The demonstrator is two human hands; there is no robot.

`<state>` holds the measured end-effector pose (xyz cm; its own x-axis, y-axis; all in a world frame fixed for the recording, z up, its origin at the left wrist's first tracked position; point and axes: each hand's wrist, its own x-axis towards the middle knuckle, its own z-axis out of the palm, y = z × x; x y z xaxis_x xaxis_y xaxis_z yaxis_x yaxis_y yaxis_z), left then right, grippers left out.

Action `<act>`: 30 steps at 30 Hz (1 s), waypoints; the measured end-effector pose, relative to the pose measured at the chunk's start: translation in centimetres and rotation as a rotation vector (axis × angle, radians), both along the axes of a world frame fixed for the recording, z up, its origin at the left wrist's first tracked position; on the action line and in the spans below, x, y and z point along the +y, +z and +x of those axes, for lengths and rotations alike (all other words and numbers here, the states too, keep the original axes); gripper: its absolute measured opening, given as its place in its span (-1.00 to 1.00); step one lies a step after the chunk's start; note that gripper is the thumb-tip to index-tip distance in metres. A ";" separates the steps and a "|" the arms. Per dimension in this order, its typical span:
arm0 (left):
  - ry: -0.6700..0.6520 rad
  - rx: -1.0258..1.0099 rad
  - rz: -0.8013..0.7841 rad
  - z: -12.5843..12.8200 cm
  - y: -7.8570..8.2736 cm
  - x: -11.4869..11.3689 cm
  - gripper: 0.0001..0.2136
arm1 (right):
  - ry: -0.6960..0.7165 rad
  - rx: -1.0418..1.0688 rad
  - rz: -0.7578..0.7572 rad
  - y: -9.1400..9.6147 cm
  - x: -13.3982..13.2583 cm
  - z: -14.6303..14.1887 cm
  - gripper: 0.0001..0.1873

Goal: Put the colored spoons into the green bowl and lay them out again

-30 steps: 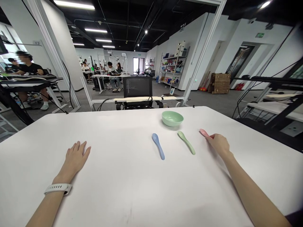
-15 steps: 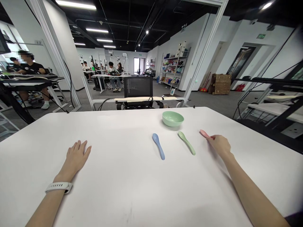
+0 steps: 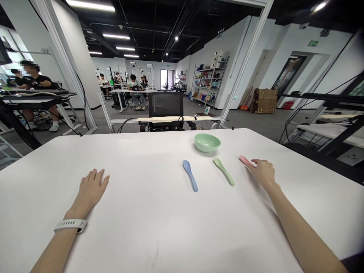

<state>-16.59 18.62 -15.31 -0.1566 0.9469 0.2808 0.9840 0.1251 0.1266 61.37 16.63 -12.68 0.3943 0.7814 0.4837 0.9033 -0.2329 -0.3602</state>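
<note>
My right hand [image 3: 264, 173] is over the handle of a pink spoon [image 3: 245, 160] on the right of the table. Its thumb and index finger are apart, and the spoon's bowl pokes out beyond them; most of the handle is hidden. My left hand [image 3: 91, 188] lies flat on the left side, fingers spread, holding nothing. Between the hands a blue spoon [image 3: 190, 175] and a light green spoon [image 3: 224, 171] lie flat, bowls pointing away from me. Behind them stands a green bowl [image 3: 207, 143], upright, with nothing visible inside.
All of this is on a white table [image 3: 136, 220]. Past its far edge are a metal frame bar [image 3: 125, 121] and a black mesh chair [image 3: 166, 104]. A dark rack [image 3: 327, 99] stands off to the right. Several people sit at desks farther back.
My right hand's thumb and index finger have parted from their pinch on the pink spoon's handle. The spoon stays in place. My left hand has not moved.
</note>
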 end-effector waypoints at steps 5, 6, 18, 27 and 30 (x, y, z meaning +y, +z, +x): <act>0.002 -0.006 -0.019 0.0 0.0 0.0 -0.18 | 0.254 0.050 0.049 -0.1 1.2 -2.8 -0.42; 0.003 -0.006 -0.018 -0.1 0.0 0.0 -0.17 | 0.324 0.060 0.029 -0.2 1.4 -3.4 -0.44; -0.005 -0.016 -0.019 0.1 0.1 -0.2 -0.13 | 0.443 0.183 -0.188 -1.4 1.2 -6.1 -0.45; -0.007 -0.019 -0.015 0.2 0.3 -0.3 -0.15 | 0.445 0.173 -0.184 -1.4 1.3 -6.3 -0.44; -0.012 -0.020 0.011 0.0 0.1 -0.2 -0.17 | 0.445 0.175 -0.176 -1.2 1.2 -6.4 -0.46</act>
